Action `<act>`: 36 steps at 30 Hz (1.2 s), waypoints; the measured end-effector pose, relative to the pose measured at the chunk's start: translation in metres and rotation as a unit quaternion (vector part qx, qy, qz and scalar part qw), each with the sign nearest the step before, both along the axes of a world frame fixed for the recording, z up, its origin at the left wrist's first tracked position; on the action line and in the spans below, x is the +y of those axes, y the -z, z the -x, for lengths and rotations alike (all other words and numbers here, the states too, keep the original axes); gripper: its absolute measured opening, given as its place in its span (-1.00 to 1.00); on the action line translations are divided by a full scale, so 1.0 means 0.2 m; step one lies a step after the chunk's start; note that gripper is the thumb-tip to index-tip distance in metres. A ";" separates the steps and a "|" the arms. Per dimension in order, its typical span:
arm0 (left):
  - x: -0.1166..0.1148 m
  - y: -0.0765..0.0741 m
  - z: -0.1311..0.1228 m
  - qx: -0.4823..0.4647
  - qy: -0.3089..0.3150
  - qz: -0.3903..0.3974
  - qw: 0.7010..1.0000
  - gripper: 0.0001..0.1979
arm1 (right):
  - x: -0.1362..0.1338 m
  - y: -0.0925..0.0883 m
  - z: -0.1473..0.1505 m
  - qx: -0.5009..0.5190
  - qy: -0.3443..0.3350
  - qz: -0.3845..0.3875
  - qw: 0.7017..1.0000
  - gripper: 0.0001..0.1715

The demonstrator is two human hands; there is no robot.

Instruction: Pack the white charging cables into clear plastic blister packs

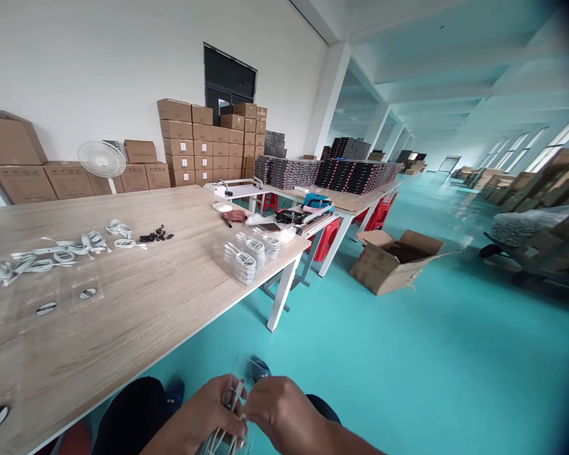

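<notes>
Lying between both hands at the bottom of the view, over the person's lap and clear of the worktop's near edge, the white cable [230,417] runs roughly upright, its strands trailing down out of frame. Left hand [203,414] closes on it from the left, fingers curled around the strands; right hand [284,414] meets it from the right, fingertips pinching the upper end. Both hands touch the cable and neither is the nearer; they almost touch each other above it. The cable reads as thin, white and looped, possibly inside a clear sleeve, though glare and blur prevent confirmation. Dark trousers and a blue shoe [260,366] show just beyond the hands, above the teal floor [408,354]. On the worktop [137,303], a clear pack of coiled white cables [246,256] sits near the far right corner. More loose white cables [66,249] lie toward the left edge, with a small heap of black pieces [156,236] just beside them. An open carton [393,259] stands on the floor, well apart. Stacked cartons [203,142] and a white fan [102,159] line the back wall.
</notes>
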State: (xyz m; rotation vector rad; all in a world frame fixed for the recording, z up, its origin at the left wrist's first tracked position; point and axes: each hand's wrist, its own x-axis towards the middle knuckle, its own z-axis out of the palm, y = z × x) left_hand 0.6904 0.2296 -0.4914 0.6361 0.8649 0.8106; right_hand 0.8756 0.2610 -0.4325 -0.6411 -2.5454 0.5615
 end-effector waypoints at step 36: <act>-0.05 -0.10 -0.04 -0.087 -0.190 -0.071 0.975 -0.52 | -0.07 0.25 0.08 0.005 0.224 -0.128 0.966 -0.35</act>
